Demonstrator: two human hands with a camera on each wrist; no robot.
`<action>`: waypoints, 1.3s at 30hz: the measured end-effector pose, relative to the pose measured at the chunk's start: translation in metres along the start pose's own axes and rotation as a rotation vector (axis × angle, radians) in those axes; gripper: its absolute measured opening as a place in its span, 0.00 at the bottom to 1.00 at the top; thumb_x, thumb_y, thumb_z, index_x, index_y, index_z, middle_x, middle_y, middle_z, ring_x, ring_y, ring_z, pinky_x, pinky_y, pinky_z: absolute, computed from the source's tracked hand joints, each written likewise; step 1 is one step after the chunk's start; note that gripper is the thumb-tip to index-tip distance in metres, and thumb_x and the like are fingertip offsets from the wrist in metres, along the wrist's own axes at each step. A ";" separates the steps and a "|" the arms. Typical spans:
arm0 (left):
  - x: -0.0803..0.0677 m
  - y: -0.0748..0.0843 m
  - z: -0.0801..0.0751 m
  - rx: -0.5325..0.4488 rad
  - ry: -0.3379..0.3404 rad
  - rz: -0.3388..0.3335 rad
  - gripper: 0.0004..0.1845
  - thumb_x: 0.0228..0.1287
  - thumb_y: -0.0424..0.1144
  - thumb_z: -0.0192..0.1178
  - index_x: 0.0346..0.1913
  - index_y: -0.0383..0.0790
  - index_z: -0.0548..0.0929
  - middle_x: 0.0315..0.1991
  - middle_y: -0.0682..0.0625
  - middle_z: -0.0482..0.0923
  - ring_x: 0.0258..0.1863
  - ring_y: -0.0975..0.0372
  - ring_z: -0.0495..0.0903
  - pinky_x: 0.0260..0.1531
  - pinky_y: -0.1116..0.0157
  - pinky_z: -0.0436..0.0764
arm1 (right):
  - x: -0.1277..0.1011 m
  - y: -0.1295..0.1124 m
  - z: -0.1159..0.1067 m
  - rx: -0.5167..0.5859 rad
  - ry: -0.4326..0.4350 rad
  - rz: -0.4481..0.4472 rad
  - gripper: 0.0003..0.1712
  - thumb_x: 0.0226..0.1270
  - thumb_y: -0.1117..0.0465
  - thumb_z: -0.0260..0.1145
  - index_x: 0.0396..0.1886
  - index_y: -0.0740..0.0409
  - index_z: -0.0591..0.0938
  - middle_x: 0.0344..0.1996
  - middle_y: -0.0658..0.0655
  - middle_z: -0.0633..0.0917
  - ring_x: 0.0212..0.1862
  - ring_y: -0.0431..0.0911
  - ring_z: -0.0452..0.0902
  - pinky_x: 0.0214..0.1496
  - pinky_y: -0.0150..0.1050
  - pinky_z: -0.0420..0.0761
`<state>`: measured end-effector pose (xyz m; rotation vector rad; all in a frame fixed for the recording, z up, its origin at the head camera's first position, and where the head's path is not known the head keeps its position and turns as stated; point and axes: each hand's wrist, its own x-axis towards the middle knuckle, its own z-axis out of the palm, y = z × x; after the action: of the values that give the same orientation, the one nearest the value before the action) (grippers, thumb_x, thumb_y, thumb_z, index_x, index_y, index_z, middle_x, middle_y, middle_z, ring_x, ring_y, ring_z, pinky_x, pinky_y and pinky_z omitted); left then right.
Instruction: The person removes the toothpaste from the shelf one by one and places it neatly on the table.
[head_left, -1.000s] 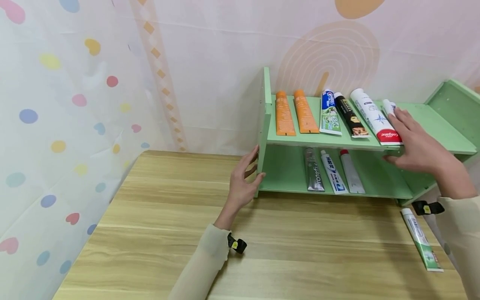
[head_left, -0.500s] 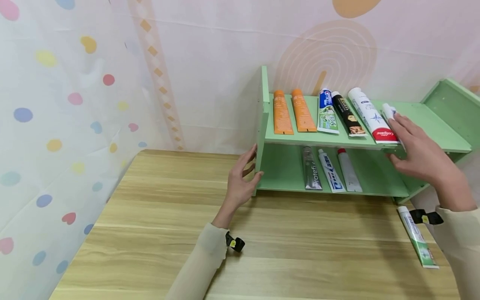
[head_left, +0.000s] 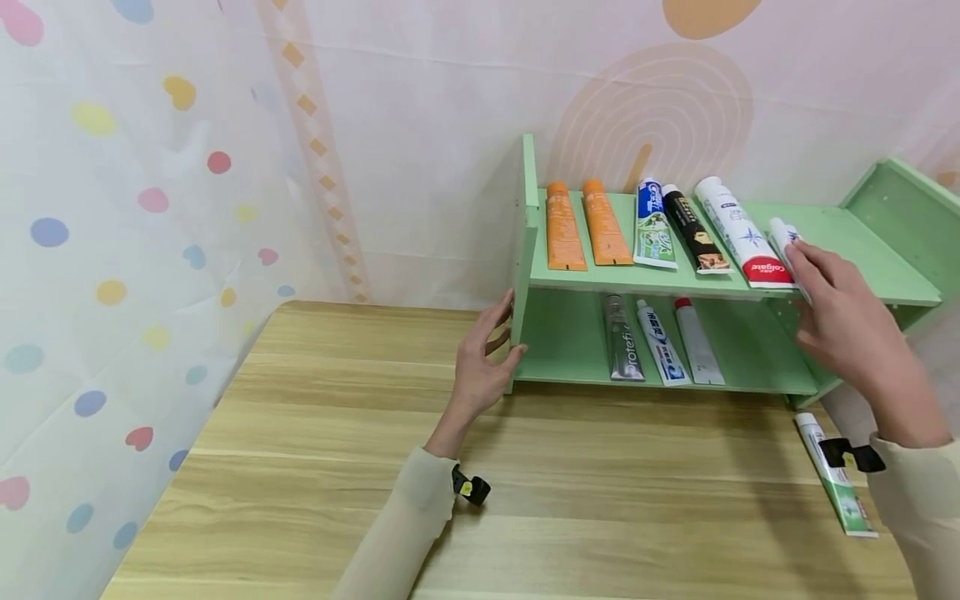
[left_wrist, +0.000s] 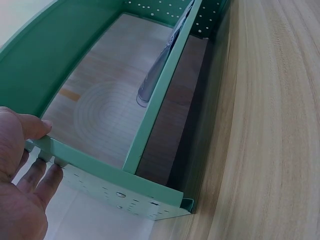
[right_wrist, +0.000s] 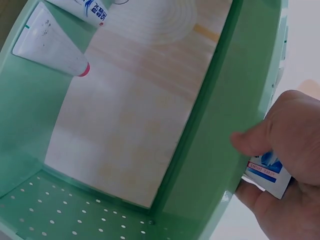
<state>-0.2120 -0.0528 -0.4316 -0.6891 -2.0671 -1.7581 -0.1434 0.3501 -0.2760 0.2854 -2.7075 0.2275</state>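
A light green two-tier shelf (head_left: 862, 250) stands at the back of the wooden table (head_left: 600, 483). My left hand (head_left: 504, 333) pinches the shelf's left side panel (left_wrist: 115, 177), thumb on one face and fingers on the other. My right hand (head_left: 806, 279) grips a white toothpaste tube (head_left: 780, 233) at the front edge of the upper tier; its printed end (right_wrist: 267, 177) sits between thumb and fingers. Beside it lie a white Colgate tube (head_left: 738, 229), a black tube (head_left: 693, 233), a Crest tube (head_left: 654, 229) and two orange tubes (head_left: 564, 229).
Three tubes lie on the lower tier: grey (head_left: 621, 342), white-blue (head_left: 660, 346), red-capped white (head_left: 697, 346). A green-white tube (head_left: 832, 475) lies on the table at right. A dotted curtain (head_left: 112, 250) hangs at left. The upper tier's right part is bare.
My right hand has drawn back and down toward the shelf's front edge, with the white tube sliding a little forward. The left hand stays on the side panel.
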 end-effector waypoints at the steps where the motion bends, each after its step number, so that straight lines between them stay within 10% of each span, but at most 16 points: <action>1: 0.000 -0.001 0.000 -0.002 0.000 0.005 0.43 0.63 0.22 0.66 0.78 0.52 0.66 0.70 0.48 0.73 0.69 0.53 0.74 0.62 0.54 0.83 | -0.001 -0.001 0.000 -0.001 -0.001 0.003 0.49 0.62 0.80 0.55 0.83 0.59 0.53 0.78 0.72 0.58 0.71 0.72 0.57 0.70 0.74 0.64; 16: -0.001 0.000 -0.002 0.005 -0.001 0.011 0.43 0.62 0.22 0.67 0.79 0.50 0.66 0.70 0.46 0.73 0.69 0.50 0.74 0.61 0.51 0.83 | -0.018 -0.007 0.006 -0.018 0.076 0.021 0.47 0.61 0.81 0.46 0.83 0.60 0.55 0.81 0.65 0.57 0.78 0.67 0.55 0.63 0.77 0.68; 25: -0.001 0.011 0.001 -0.015 0.002 0.000 0.42 0.62 0.18 0.64 0.78 0.38 0.65 0.70 0.37 0.71 0.70 0.43 0.72 0.62 0.43 0.81 | -0.027 -0.002 0.009 0.020 0.109 -0.002 0.45 0.67 0.79 0.46 0.84 0.59 0.50 0.83 0.61 0.52 0.85 0.54 0.44 0.81 0.64 0.55; 39: 0.000 -0.003 -0.001 -0.009 -0.009 0.034 0.44 0.63 0.23 0.67 0.79 0.54 0.65 0.71 0.48 0.72 0.70 0.53 0.74 0.62 0.57 0.83 | -0.041 0.001 0.017 0.028 0.222 -0.025 0.44 0.67 0.81 0.43 0.83 0.60 0.53 0.83 0.59 0.53 0.84 0.55 0.47 0.83 0.61 0.52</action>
<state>-0.2137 -0.0542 -0.4336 -0.7318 -2.0425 -1.7493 -0.1135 0.3548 -0.3087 0.2844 -2.4817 0.2732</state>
